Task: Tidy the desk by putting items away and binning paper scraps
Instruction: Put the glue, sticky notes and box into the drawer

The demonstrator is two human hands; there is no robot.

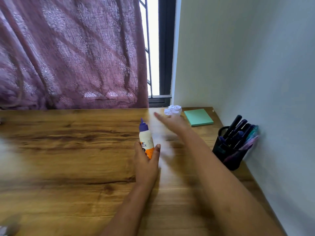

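The desk [68, 150] has a wood-grain top, smooth with a soft sheen. The glue bottle [146, 138] is glossy white plastic with a purple plastic cap. The paper ball [173, 110] is white, creased and matt. The sticky-note pad [198, 117] is matt green paper. The pen holder [221, 150] is black mesh. The curtain [68, 57] is patterned mauve cloth, and the wall [247, 57] is matt paint

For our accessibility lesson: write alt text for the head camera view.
A left hand grips a glue bottle at a desk while the right hand reaches toward a paper ball. A notepad and pen cup sit further right.
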